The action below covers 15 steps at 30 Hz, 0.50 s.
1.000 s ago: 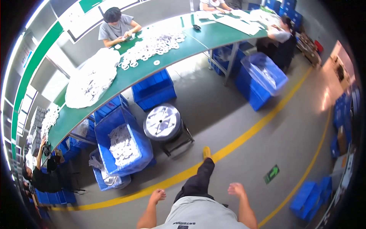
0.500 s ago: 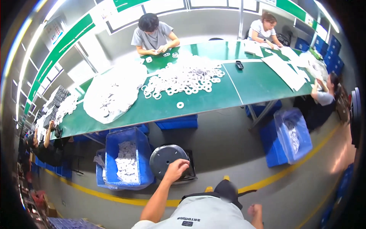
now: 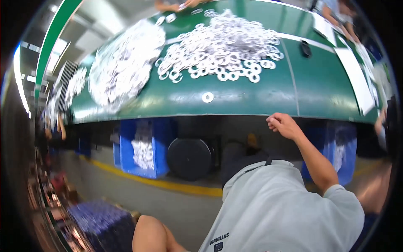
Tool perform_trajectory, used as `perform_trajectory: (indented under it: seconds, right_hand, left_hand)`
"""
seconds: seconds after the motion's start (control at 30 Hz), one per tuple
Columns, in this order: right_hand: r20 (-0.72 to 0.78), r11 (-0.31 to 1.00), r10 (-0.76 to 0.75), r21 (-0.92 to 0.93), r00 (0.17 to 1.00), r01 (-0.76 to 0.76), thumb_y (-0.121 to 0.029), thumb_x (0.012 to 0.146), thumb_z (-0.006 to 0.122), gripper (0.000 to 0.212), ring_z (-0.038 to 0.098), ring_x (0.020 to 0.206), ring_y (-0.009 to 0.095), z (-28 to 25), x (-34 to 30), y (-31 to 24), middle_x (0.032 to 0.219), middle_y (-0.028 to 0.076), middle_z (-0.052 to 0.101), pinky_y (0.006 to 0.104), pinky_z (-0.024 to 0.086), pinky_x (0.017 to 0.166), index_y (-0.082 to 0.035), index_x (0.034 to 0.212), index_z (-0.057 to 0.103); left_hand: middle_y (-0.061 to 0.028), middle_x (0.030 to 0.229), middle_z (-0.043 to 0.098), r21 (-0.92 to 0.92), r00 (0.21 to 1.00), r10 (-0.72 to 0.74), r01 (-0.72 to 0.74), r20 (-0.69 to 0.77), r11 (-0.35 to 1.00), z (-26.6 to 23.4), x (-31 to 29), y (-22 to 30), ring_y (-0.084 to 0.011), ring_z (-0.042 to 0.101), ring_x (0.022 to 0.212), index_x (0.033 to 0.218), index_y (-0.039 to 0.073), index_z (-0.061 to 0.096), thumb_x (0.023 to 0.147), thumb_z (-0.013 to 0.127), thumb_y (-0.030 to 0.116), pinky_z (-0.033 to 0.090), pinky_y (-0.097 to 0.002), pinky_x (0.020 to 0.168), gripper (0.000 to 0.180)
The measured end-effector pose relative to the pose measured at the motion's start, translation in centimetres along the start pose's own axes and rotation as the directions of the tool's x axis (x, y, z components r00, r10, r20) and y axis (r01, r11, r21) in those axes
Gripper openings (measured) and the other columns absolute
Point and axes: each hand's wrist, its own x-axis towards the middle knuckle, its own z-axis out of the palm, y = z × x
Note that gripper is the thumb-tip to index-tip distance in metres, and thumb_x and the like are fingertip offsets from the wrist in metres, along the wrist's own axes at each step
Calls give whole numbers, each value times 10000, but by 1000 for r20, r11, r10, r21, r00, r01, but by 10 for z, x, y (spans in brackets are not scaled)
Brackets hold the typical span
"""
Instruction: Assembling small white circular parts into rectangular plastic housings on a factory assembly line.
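My right hand (image 3: 282, 125) hangs in front of the green table's (image 3: 168, 107) near edge, its fingers loosely curled with nothing visible in them. Of my left arm (image 3: 150, 235) only a part shows at the lower edge; the left hand is out of view. Nearest on the tabletop is a single white ring (image 3: 208, 97), flat and apart from the others. Behind it lies a large heap of white rings (image 3: 226, 46). A clear plastic bag (image 3: 126, 63) full of white pieces rests to the heap's left.
A round black stool (image 3: 189, 158) stands below the table, beside a blue bin (image 3: 161, 147) of white pieces. Another lined blue bin (image 3: 347, 161) is at right. White sheets (image 3: 356, 80) and a small black object (image 3: 305, 49) lie on the table. Co-workers sit around it.
I have come closer to the table. My right hand has swung forward and up to its edge, while my left hand has dropped back out of view.
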Motion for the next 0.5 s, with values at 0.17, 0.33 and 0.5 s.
perform_trajectory:
  seconds: [0.17,0.33,0.5]
  right_hand:
    - [180,996,-30,-80,983,45,-175,941,492,246,630,768,135,29,66,-51,853,88,649,274,511,677,22,1006,623]
    - [265,794,-458,-306,848,525,-96,890,536,183,632,735,218,74,110,-66,859,116,614,328,506,682,-33,1033,631]
    - [121,817,-490,-283,863,503,-155,843,632,264,569,796,282,106,161,-80,935,114,553,360,479,706,-71,1092,612]
  left_hand:
    - [-95,1006,657,-76,995,44,-38,91,996,38,28,-26,-211,613,952,1035,-64,602,831,664,181,502,-435,824,325]
    - [-98,1008,657,-315,968,252,-232,21,920,61,25,-68,-209,612,958,1034,-68,603,830,664,180,502,-431,827,327]
    - [-101,1010,657,-588,868,456,-476,-195,655,83,-16,-129,-207,611,964,1033,-72,603,830,665,178,501,-427,831,328]
